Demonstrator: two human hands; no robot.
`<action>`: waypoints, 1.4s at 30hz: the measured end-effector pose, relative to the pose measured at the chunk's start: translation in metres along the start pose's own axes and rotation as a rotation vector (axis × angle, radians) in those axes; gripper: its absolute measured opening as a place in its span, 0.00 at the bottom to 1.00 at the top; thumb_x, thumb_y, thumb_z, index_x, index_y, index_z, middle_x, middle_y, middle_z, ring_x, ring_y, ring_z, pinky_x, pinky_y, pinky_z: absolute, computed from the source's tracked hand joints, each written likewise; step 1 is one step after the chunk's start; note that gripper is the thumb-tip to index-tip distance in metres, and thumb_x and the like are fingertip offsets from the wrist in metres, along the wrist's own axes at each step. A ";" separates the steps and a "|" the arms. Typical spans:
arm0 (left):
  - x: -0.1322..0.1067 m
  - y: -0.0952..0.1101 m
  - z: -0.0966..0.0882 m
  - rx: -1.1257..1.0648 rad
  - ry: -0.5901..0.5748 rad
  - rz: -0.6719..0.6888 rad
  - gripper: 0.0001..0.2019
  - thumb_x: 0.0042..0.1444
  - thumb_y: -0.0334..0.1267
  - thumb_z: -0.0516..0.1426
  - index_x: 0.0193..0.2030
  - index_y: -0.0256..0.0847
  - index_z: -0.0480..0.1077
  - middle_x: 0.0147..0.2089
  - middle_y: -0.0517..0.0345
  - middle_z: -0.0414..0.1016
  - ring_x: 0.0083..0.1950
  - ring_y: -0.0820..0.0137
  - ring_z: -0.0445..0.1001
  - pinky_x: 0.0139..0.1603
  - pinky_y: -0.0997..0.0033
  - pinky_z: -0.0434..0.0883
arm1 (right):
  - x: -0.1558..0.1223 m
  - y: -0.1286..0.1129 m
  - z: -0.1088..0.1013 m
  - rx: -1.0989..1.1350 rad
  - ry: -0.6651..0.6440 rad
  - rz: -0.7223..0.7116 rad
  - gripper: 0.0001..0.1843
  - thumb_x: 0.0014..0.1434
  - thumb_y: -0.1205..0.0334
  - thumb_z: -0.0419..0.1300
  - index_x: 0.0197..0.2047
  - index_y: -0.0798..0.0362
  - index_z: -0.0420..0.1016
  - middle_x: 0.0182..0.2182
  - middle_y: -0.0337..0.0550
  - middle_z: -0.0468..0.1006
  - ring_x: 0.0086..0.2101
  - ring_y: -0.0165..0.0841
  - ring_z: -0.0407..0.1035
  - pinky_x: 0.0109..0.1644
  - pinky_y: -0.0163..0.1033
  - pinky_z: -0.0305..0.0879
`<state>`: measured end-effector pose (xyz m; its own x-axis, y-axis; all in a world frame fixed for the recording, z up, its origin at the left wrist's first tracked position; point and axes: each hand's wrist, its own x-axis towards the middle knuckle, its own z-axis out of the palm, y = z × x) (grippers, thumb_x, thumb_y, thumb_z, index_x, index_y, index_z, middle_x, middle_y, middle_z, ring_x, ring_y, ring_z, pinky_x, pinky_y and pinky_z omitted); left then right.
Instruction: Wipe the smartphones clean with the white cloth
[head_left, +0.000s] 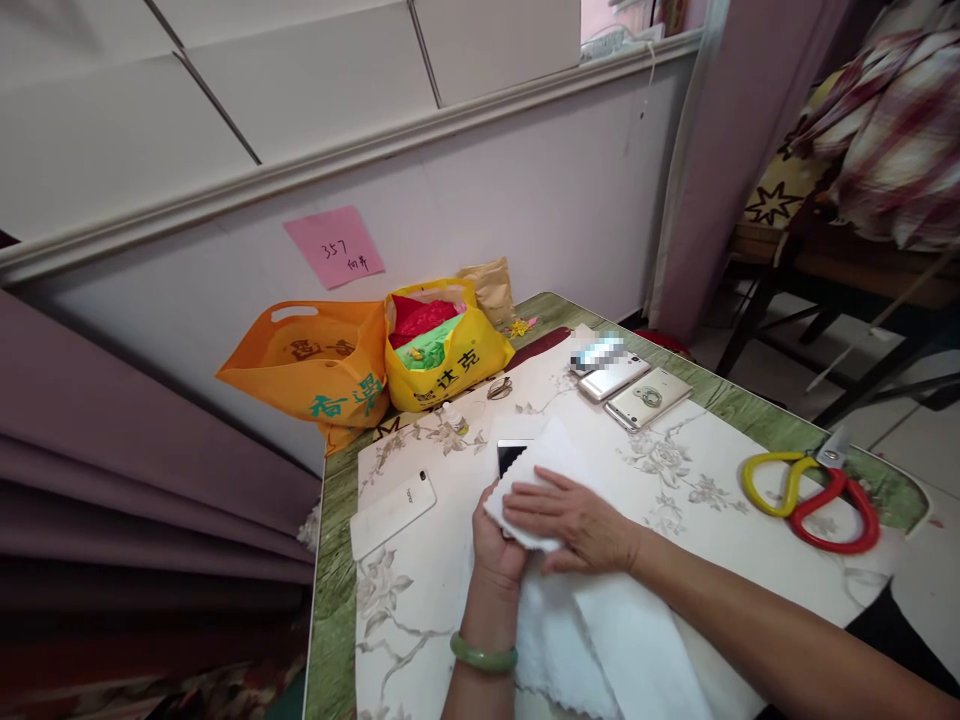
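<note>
Right hand (577,522) lies flat, fingers stretched open, on the cloth (559,455) covering a phone (511,456) that the left hand (495,548) grips over the worktop (334,570).

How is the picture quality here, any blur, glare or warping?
Head view: soft, even light, faint shadows, no strong glare; the wall trim and table edge bow from wide-angle warping; one small patch by the far phones is pixelated; the right hand and white cloth are sharp.
</note>
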<state>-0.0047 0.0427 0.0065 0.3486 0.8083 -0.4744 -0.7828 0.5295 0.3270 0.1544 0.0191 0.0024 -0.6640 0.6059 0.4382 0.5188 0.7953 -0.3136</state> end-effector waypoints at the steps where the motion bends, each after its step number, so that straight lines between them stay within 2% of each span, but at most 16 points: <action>1: -0.001 0.000 0.001 -0.004 0.006 0.014 0.12 0.59 0.32 0.53 0.43 0.31 0.77 0.40 0.46 0.82 0.44 0.62 0.81 0.55 0.61 0.73 | -0.001 0.001 0.000 -0.024 0.065 0.103 0.35 0.69 0.41 0.44 0.71 0.51 0.50 0.66 0.49 0.61 0.67 0.40 0.50 0.72 0.57 0.36; 3: -0.002 0.001 0.004 -0.001 0.021 0.021 0.12 0.61 0.33 0.53 0.45 0.33 0.77 0.43 0.48 0.82 0.47 0.65 0.80 0.57 0.65 0.71 | -0.003 0.001 0.001 -0.069 0.162 0.249 0.34 0.69 0.43 0.43 0.71 0.53 0.52 0.65 0.51 0.62 0.67 0.43 0.48 0.71 0.61 0.36; 7: -0.007 0.002 0.009 0.043 -0.007 -0.121 0.16 0.62 0.42 0.54 0.43 0.29 0.77 0.42 0.43 0.82 0.45 0.62 0.81 0.58 0.61 0.71 | -0.004 0.001 0.002 -0.022 0.033 -0.051 0.38 0.67 0.38 0.44 0.71 0.53 0.52 0.65 0.48 0.62 0.67 0.40 0.50 0.72 0.55 0.37; 8: -0.007 0.002 0.009 0.040 -0.007 -0.126 0.17 0.62 0.42 0.54 0.42 0.29 0.77 0.42 0.43 0.82 0.45 0.62 0.81 0.58 0.62 0.71 | -0.004 0.001 0.002 -0.025 0.037 -0.054 0.36 0.68 0.39 0.44 0.71 0.52 0.53 0.65 0.47 0.63 0.67 0.39 0.51 0.72 0.54 0.39; 12: -0.005 0.000 0.010 -0.023 0.038 0.027 0.11 0.61 0.34 0.53 0.41 0.34 0.77 0.41 0.50 0.82 0.45 0.67 0.80 0.56 0.67 0.72 | -0.003 0.002 0.003 -0.144 0.232 0.320 0.32 0.70 0.46 0.45 0.70 0.54 0.54 0.64 0.53 0.64 0.67 0.44 0.50 0.69 0.63 0.43; 13: -0.004 0.000 0.009 -0.023 0.057 0.040 0.11 0.59 0.33 0.54 0.40 0.34 0.77 0.40 0.51 0.83 0.44 0.67 0.80 0.55 0.67 0.72 | -0.003 0.001 0.004 -0.151 0.229 0.307 0.34 0.69 0.44 0.46 0.70 0.56 0.54 0.64 0.55 0.64 0.67 0.46 0.50 0.69 0.64 0.43; 17: -0.004 0.002 0.006 0.022 0.077 -0.027 0.11 0.56 0.34 0.54 0.36 0.31 0.77 0.35 0.47 0.82 0.40 0.63 0.81 0.51 0.63 0.74 | -0.003 -0.001 0.005 -0.064 0.123 -0.022 0.34 0.68 0.40 0.44 0.68 0.53 0.59 0.61 0.50 0.69 0.65 0.40 0.55 0.71 0.57 0.43; 21: -0.007 0.004 0.007 -0.028 0.013 0.030 0.14 0.60 0.33 0.52 0.46 0.33 0.77 0.44 0.47 0.82 0.48 0.65 0.79 0.56 0.65 0.71 | -0.003 0.000 0.005 -0.161 0.278 0.300 0.28 0.69 0.47 0.47 0.65 0.53 0.64 0.60 0.52 0.70 0.65 0.44 0.55 0.69 0.64 0.40; 26: -0.008 0.002 0.007 -0.023 -0.005 -0.059 0.15 0.60 0.39 0.55 0.43 0.30 0.78 0.43 0.42 0.82 0.46 0.60 0.80 0.55 0.62 0.72 | -0.003 -0.001 0.005 -0.111 0.167 -0.026 0.31 0.68 0.42 0.46 0.66 0.51 0.63 0.60 0.47 0.70 0.64 0.40 0.57 0.71 0.57 0.42; 30: -0.006 0.002 0.006 -0.056 0.021 0.046 0.12 0.59 0.33 0.54 0.42 0.33 0.78 0.41 0.48 0.83 0.42 0.65 0.80 0.52 0.66 0.73 | -0.003 0.000 0.007 -0.231 0.344 0.366 0.24 0.69 0.53 0.50 0.64 0.51 0.65 0.58 0.49 0.73 0.64 0.45 0.57 0.69 0.65 0.41; 31: -0.005 0.002 0.006 -0.060 0.026 0.052 0.12 0.59 0.33 0.53 0.41 0.33 0.78 0.41 0.48 0.83 0.42 0.66 0.80 0.51 0.66 0.73 | -0.003 0.000 0.007 -0.235 0.341 0.367 0.24 0.69 0.53 0.50 0.65 0.52 0.65 0.58 0.50 0.72 0.64 0.45 0.56 0.69 0.65 0.41; 35: -0.007 0.005 0.006 -0.049 0.014 -0.011 0.17 0.62 0.41 0.53 0.41 0.30 0.78 0.40 0.43 0.82 0.43 0.63 0.80 0.51 0.64 0.73 | -0.003 -0.001 0.005 -0.106 0.171 0.002 0.27 0.69 0.46 0.47 0.65 0.50 0.63 0.59 0.45 0.72 0.64 0.39 0.57 0.71 0.59 0.41; 36: -0.008 0.005 0.007 -0.051 -0.006 -0.009 0.18 0.62 0.44 0.53 0.43 0.30 0.78 0.42 0.42 0.82 0.44 0.62 0.80 0.51 0.64 0.73 | -0.002 0.000 0.005 -0.103 0.175 0.036 0.27 0.70 0.47 0.46 0.65 0.49 0.63 0.60 0.44 0.71 0.64 0.39 0.57 0.71 0.59 0.41; 39: -0.010 0.004 0.010 -0.056 -0.073 0.036 0.21 0.63 0.48 0.52 0.52 0.35 0.75 0.50 0.44 0.80 0.51 0.60 0.78 0.53 0.60 0.73 | -0.001 0.002 0.004 -0.177 0.262 0.374 0.26 0.70 0.50 0.47 0.66 0.51 0.63 0.60 0.50 0.70 0.65 0.46 0.55 0.69 0.66 0.39; 40: -0.010 0.003 0.011 -0.053 -0.083 0.041 0.21 0.63 0.49 0.52 0.53 0.36 0.75 0.51 0.45 0.79 0.52 0.60 0.78 0.54 0.60 0.73 | -0.001 0.002 0.004 -0.184 0.261 0.405 0.28 0.70 0.48 0.47 0.66 0.53 0.62 0.61 0.52 0.69 0.65 0.48 0.54 0.69 0.67 0.39; 42: -0.011 0.001 0.012 -0.041 -0.079 0.030 0.22 0.62 0.51 0.53 0.51 0.35 0.76 0.51 0.45 0.80 0.52 0.59 0.78 0.55 0.59 0.72 | -0.001 0.002 0.004 -0.141 0.178 0.251 0.32 0.68 0.43 0.46 0.67 0.54 0.61 0.62 0.53 0.68 0.65 0.47 0.53 0.70 0.64 0.39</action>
<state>-0.0033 0.0373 0.0224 0.3627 0.8425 -0.3983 -0.8135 0.4947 0.3056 0.1539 0.0205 -0.0025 -0.4083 0.7596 0.5063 0.7316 0.6040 -0.3161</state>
